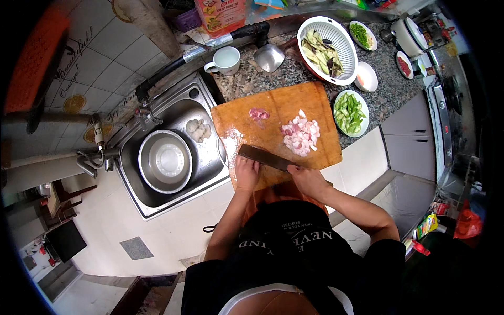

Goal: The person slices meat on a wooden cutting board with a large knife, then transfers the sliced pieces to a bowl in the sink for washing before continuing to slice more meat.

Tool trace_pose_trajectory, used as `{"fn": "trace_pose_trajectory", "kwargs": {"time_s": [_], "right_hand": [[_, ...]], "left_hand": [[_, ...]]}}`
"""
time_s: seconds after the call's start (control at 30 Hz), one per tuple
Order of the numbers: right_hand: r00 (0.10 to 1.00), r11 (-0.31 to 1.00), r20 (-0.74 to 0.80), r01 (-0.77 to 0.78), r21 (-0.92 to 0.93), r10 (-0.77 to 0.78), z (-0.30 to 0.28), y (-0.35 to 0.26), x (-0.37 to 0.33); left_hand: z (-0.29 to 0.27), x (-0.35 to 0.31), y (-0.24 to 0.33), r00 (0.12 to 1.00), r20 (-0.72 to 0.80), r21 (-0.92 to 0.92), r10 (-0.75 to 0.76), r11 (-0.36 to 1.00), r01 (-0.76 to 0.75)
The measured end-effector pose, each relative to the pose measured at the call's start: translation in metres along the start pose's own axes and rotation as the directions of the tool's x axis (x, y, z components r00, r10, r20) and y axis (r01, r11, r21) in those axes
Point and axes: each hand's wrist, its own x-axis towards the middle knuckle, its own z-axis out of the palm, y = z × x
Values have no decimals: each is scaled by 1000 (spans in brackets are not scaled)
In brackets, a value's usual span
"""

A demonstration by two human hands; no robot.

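Observation:
My right hand (pixel 308 181) is closed round the handle of a cleaver (pixel 268 157), whose dark broad blade slants across the near part of a wooden cutting board (pixel 231 123). At the blade's left end, my left hand (pixel 246 173) has its fingers bent together, close against the blade's near edge. Whatever lies under those fingers is hidden. Beyond the blade, a heap of diced pale pink meat (pixel 301 134) rests on the right side of the board. A small clump of darker red meat (pixel 258 114) sits farther left.
Left of the board is a steel sink (pixel 126 173) with a metal basin (pixel 144 176) and pale pieces of food (pixel 198 130). Behind stand a mug (pixel 226 61), a ladle (pixel 270 58) and a white colander (pixel 344 50). A plate of sliced green peppers (pixel 350 113) is at right.

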Motion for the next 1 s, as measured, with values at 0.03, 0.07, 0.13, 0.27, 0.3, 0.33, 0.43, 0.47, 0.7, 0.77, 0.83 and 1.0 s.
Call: {"fn": "trace_pose_trajectory", "kwargs": {"time_s": [0.03, 0.07, 0.13, 0.27, 0.3, 0.33, 0.43, 0.47, 0.7, 0.77, 0.83, 1.0], "right_hand": [[1000, 1000, 27, -8, 21, 7, -1, -1, 4], [999, 1000, 46, -16, 22, 15, -1, -1, 7], [996, 999, 81, -34, 23, 32, 0, 0, 18], [996, 989, -24, 85, 121, -82, 15, -10, 64], [997, 986, 14, 74, 151, -77, 10, -28, 83], [996, 983, 45, 68, 173, -77, 5, -37, 94], [993, 989, 82, 73, 128, -84, 2, -23, 99], [995, 991, 56, 75, 114, -82, -4, -16, 88], [984, 999, 174, -20, -46, 28, -19, 0, 24], [988, 1000, 151, -21, -2, 21, -5, -3, 35], [995, 996, 92, 21, 84, -29, 2, -15, 61], [994, 982, 45, 89, 165, -97, -4, -35, 88]], "left_hand": [[0, -1, -1, 999, 20, -10, -28, 1000, 28], [0, -2, -2, 998, 39, -18, -56, 998, 57], [-1, 0, 0, 997, 31, -32, -65, 997, 66], [0, 2, -1, 1000, 23, -24, 4, 1000, -3], [-1, -2, -1, 999, 47, -20, -12, 1000, 13], [-2, -1, -2, 998, 61, -17, -23, 1000, 24], [-1, 5, -1, 1000, -6, -12, 7, 1000, -7], [-2, 6, 1, 999, -40, -23, 11, 1000, -12], [-3, 1, 3, 996, 32, -64, -85, 994, 87], [-5, 2, 5, 996, 39, -74, -84, 993, 87], [-5, 4, 6, 998, 29, -83, -64, 994, 66], [-3, 0, 5, 999, 21, -48, -48, 998, 49]]}}
